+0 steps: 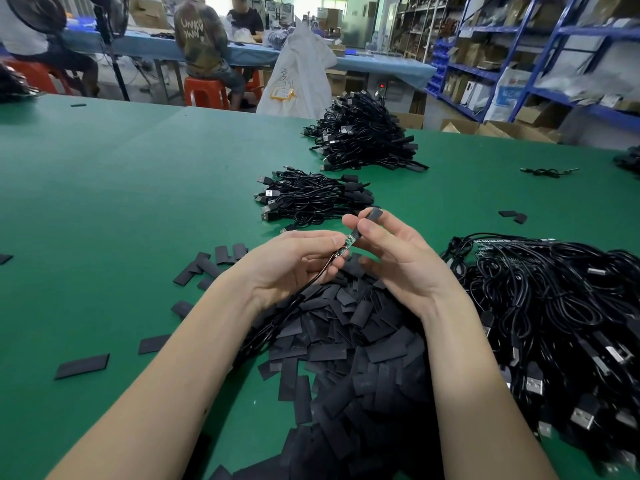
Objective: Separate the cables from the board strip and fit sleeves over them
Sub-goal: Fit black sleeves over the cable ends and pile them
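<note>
Pinched between the left hand's (298,261) thumb and curled fingers is a small green circuit board (344,247) at the end of a black cable (277,323), which trails down past the left wrist. Fingertips of the right hand (391,258) clamp a black sleeve (373,215), held tilted upward with its lower end at the board's tip. Both forearms reach in from the near edge, palms turned toward each other, hands raised above the green table (121,202).

Directly under the hands lies a heap of flat black sleeves (346,341), with loose pieces scattered to its left. Just right of it sprawls a mass of black USB cables (554,306), with a strip of boards showing at its far edge. Beyond the hands sits a smaller cable pile (311,199), and farther still a taller cable pile (363,136). Past the table's far edge stands a white sack (298,74), people sit on red stools (204,91) at a blue bench, and blue shelving (519,46) fills the right.
</note>
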Available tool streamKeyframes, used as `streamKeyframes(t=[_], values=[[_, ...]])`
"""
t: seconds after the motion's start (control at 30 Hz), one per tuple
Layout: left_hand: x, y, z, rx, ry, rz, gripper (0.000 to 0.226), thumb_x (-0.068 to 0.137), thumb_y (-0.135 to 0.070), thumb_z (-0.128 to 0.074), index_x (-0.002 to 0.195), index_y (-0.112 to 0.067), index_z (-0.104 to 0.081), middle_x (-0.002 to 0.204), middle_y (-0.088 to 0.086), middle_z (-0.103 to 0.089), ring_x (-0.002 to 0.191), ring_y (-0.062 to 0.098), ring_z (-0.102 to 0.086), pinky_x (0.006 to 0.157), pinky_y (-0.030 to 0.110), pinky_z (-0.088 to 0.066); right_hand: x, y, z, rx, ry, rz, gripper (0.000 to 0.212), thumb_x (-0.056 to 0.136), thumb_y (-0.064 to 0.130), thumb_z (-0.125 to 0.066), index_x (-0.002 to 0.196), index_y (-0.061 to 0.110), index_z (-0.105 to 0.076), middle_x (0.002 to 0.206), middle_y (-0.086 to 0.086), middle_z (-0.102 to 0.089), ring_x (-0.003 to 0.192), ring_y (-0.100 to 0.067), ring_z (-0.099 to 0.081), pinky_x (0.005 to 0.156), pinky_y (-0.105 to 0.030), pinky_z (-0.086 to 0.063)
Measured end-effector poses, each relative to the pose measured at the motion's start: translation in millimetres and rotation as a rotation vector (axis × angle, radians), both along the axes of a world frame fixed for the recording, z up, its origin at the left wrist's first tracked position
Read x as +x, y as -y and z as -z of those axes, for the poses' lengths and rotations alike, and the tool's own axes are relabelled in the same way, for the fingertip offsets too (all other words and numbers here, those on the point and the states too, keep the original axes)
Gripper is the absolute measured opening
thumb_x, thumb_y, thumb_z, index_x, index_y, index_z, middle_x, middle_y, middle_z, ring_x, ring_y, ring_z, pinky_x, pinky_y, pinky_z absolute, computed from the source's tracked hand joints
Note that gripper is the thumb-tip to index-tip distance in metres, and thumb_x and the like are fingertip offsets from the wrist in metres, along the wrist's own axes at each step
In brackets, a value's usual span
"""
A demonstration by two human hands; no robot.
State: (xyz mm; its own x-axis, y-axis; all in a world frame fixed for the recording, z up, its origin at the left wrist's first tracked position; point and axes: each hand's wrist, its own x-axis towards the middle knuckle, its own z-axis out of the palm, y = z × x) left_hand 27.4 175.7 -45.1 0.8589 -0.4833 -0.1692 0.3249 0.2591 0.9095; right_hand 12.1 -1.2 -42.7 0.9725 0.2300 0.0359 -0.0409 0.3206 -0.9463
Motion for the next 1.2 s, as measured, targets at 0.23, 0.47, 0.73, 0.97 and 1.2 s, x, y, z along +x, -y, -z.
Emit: streamKeyframes(t=[0.23,0.47,0.73,0.97,1.2], values=[[2.4,-1.9,2.1,0.03,0.018,-0.015,0.013,0.095,-0.005,-0.06,0.104,-0.004,-0.069,0.076,0.0,-0.069,0.063,0.007,-0.064,0.063,0.015,-0.055,2.5,1.5,0.2,-0.014,-0.034,0.0,0.015,0.071,0.034,-0.086,0.082,0.031,-0.076,0.111,0.003,-0.076,0.076,-0.004,-0.061,0.058,-0.018,-0.037],[1.5,-1.3,0.7,0.003,-0.012,-0.047,0.01,0.094,-0.007,-0.061,0.097,-0.008,-0.07,0.072,0.0,-0.069,0.061,0.006,-0.063,0.06,0.016,-0.055,4.3,-1.9,3.7,0.077,0.013,0.033,0.022,0.073,0.021,-0.082,0.09,0.022,-0.068,0.108,-0.003,-0.077,0.058,-0.002,-0.049,0.048,-0.012,-0.035],[2.8,-1.1,-0.3,0.011,-0.029,-0.058,0.011,0.094,-0.006,-0.062,0.097,-0.007,-0.072,0.076,0.001,-0.069,0.062,0.007,-0.063,0.059,0.016,-0.055,3.1,-3.2,-0.4,0.106,-0.01,0.084,0.02,0.071,0.017,-0.081,0.087,0.019,-0.07,0.101,-0.004,-0.078,0.069,-0.003,-0.066,0.063,-0.013,-0.054],[1.6,-1.2,-2.5,-0.007,-0.064,-0.061,0.016,0.094,-0.005,-0.062,0.088,-0.009,-0.077,0.075,0.003,-0.07,0.062,0.008,-0.064,0.057,0.016,-0.055,1.3,-4.8,-1.4,0.192,-0.037,0.099,0.022,0.071,0.015,-0.076,0.091,0.016,-0.066,0.101,-0.004,-0.078,0.07,-0.002,-0.067,0.066,-0.014,-0.056],[1.7,-1.5,-2.6,-0.006,-0.069,-0.05,0.035,0.096,-0.007,-0.06,0.07,-0.015,-0.081,0.073,0.001,-0.07,0.06,0.006,-0.064,0.058,0.015,-0.055,1.9,-3.4,-1.6,0.208,-0.026,0.108,0.029,0.066,0.015,-0.082,0.091,0.015,-0.066,0.102,-0.005,-0.077,0.074,-0.005,-0.069,0.068,-0.015,-0.056]])
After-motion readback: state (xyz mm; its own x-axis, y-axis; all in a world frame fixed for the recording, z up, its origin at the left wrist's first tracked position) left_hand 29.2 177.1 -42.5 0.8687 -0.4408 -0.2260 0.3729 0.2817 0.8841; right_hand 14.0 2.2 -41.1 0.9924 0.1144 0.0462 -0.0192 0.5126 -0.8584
